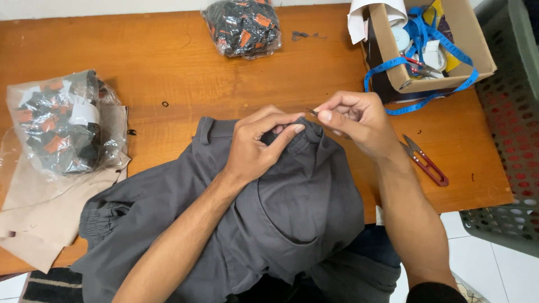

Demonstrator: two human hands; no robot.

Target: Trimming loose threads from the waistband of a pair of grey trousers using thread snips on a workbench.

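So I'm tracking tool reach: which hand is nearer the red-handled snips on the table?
Right. The right hand is just left of the red-handled snips; the left hand lies farther left on the grey trousers.

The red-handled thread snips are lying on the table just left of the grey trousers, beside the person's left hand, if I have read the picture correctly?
Not quite: the red-handled thread snips lie on the table to the right of the grey trousers, beside the person's right hand, not the left hand. The head view shows this.
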